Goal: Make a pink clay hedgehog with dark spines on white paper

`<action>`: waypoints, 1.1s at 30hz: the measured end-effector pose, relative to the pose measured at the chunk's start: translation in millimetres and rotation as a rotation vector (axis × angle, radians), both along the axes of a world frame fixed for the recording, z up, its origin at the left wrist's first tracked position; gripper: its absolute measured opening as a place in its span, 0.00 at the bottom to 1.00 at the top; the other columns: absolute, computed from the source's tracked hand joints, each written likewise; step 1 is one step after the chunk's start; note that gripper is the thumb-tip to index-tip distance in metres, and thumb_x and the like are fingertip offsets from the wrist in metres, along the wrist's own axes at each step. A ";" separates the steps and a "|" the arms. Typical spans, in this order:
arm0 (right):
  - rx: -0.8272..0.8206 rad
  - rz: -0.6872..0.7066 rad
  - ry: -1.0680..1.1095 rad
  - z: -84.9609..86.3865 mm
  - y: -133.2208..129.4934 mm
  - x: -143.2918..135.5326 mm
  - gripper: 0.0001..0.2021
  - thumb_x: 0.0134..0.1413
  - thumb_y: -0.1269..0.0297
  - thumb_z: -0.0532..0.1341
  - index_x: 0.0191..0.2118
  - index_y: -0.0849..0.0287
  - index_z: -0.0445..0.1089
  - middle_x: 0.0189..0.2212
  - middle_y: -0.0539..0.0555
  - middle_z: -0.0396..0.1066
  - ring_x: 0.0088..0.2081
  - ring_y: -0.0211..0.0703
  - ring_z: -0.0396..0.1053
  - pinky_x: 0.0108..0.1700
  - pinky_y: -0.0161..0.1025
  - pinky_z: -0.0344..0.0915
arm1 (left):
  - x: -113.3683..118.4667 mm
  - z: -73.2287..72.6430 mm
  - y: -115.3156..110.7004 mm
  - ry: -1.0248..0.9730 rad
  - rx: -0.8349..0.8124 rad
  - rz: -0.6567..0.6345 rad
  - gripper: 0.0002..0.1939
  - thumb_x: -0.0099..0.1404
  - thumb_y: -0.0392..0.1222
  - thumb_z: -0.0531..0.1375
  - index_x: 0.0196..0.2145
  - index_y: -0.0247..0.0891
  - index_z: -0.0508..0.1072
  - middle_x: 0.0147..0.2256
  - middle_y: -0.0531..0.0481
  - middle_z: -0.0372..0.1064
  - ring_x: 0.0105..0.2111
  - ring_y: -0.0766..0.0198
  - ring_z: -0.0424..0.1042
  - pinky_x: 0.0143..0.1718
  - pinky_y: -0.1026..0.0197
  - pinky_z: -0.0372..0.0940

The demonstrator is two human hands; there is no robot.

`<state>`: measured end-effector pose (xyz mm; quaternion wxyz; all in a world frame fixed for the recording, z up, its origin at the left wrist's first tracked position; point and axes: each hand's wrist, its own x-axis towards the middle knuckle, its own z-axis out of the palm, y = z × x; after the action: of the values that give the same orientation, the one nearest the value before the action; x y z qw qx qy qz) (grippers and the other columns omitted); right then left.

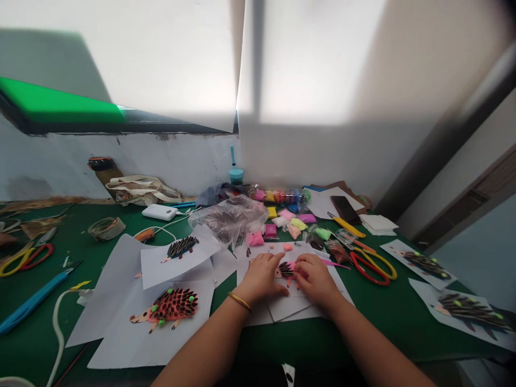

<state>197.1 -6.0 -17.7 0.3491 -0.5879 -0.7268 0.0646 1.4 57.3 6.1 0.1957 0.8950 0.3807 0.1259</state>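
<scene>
A small pink clay hedgehog (285,270) with dark seed-like spines lies on white paper (292,306) in front of me. My left hand (264,277), with a yellow bangle at its wrist, rests on the paper at the figure's left; its thumb and fingers are spread apart around the head end. My right hand (314,277) is at the figure's right side, fingertips pinched together against the pink body. Whatever may be between those fingertips is hidden. Just beyond the hands, small pieces of pink clay (287,246) and a few dark seeds (248,251) lie on the paper.
Bagged coloured clay (296,223) and a clear plastic bag (231,217) lie behind the hands. Scissors (373,266) and a yellow cutter (347,226) are at right. Finished hedgehogs on paper (167,309) lie left, others (423,263) far right. A blue tool (36,298) is at left.
</scene>
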 end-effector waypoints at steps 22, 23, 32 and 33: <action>-0.022 0.002 -0.012 -0.9 0.9 2.5 0.04 0.51 0.71 0.60 0.29 0.55 0.69 0.38 0.54 0.70 0.42 0.49 0.65 0.45 0.47 0.61 | 0.1 -1.0 0.8 -0.007 0.010 -0.003 0.54 0.40 0.56 0.73 0.63 0.48 0.57 0.55 0.42 0.63 0.54 0.44 0.61 0.54 0.44 0.57; -0.023 0.003 -0.014 -0.8 1.0 2.5 0.04 0.51 0.70 0.60 0.29 0.55 0.69 0.38 0.54 0.70 0.42 0.49 0.65 0.45 0.47 0.61 | 0.0 -0.9 0.7 -0.007 0.011 -0.004 0.54 0.40 0.56 0.73 0.63 0.48 0.57 0.55 0.42 0.63 0.54 0.43 0.61 0.54 0.44 0.57; -0.040 -0.009 0.001 -1.8 1.8 2.1 0.02 0.51 0.69 0.61 0.30 0.56 0.70 0.37 0.54 0.70 0.42 0.48 0.65 0.46 0.47 0.61 | -0.7 -0.9 0.3 -0.007 0.019 -0.008 0.54 0.40 0.56 0.73 0.63 0.48 0.56 0.55 0.42 0.63 0.55 0.43 0.61 0.54 0.44 0.58; -0.043 -0.009 0.001 -1.8 1.6 1.8 0.02 0.50 0.69 0.61 0.30 0.56 0.70 0.37 0.54 0.70 0.42 0.48 0.65 0.46 0.47 0.61 | -0.8 -1.3 0.5 -0.007 0.019 -0.008 0.54 0.40 0.56 0.73 0.63 0.49 0.56 0.55 0.42 0.63 0.55 0.43 0.61 0.54 0.44 0.57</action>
<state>198.9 -4.4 -19.5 0.3371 -0.5985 -0.7224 0.0789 0.6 57.8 4.8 0.1890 0.8979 0.3751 0.1318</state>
